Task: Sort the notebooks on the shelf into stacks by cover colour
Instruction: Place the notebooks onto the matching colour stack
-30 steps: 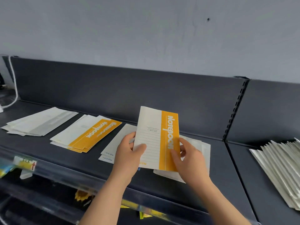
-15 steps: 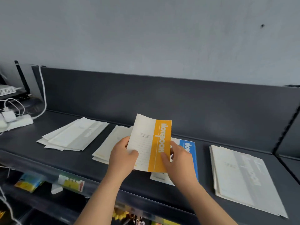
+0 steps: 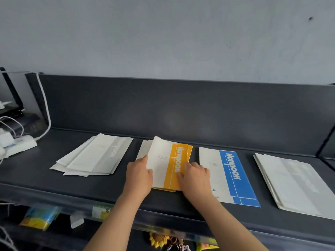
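While the left hand (image 3: 139,175) holds the left edge of the orange notebook (image 3: 163,160) with its thumb on the cover, the right hand (image 3: 195,178) presses its fingers on the orange stripe. The notebook lies on the orange stack (image 3: 190,152) in the middle of the shelf (image 3: 90,187), between a grey stack (image 3: 96,156) and a blue notebook (image 3: 230,176).

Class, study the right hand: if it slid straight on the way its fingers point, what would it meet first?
The right hand rests on the orange notebook; sliding on along its cover, it would probably next reach the shelf's back panel, though depth is unclear.
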`<state>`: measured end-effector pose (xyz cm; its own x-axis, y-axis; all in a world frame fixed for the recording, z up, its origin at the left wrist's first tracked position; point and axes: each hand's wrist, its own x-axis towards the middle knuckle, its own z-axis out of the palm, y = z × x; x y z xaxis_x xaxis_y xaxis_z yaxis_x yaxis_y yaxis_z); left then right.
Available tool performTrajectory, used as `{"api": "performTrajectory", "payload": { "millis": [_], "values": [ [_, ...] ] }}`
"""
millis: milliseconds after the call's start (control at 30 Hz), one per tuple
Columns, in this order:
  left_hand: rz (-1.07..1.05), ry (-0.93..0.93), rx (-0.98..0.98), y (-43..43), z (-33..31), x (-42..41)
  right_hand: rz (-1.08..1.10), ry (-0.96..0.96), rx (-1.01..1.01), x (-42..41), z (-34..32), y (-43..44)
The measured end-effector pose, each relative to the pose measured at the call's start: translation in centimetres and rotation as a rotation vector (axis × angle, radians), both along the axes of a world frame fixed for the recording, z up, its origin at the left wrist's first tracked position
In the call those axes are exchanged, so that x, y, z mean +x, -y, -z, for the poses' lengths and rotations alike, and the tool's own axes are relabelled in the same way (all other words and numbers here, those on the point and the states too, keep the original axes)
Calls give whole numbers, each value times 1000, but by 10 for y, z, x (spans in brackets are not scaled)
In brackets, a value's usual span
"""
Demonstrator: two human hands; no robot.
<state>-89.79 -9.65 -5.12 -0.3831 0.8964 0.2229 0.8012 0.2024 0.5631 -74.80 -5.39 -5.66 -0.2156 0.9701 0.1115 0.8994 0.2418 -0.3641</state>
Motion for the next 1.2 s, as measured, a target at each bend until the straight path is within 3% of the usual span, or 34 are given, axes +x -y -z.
{"api": "performTrajectory", "payload": {
  "millis": [333, 567, 1200],
  "values": [
    [27, -248, 18, -1, 5, -5, -25, 89, 84, 1, -1, 6],
    [183, -195, 166, 6, -21, 38, 3, -60, 259, 43, -19, 21],
    [619, -176, 157, -5, -28, 334, 412, 4, 363, 355, -12, 71]
  ]
}}
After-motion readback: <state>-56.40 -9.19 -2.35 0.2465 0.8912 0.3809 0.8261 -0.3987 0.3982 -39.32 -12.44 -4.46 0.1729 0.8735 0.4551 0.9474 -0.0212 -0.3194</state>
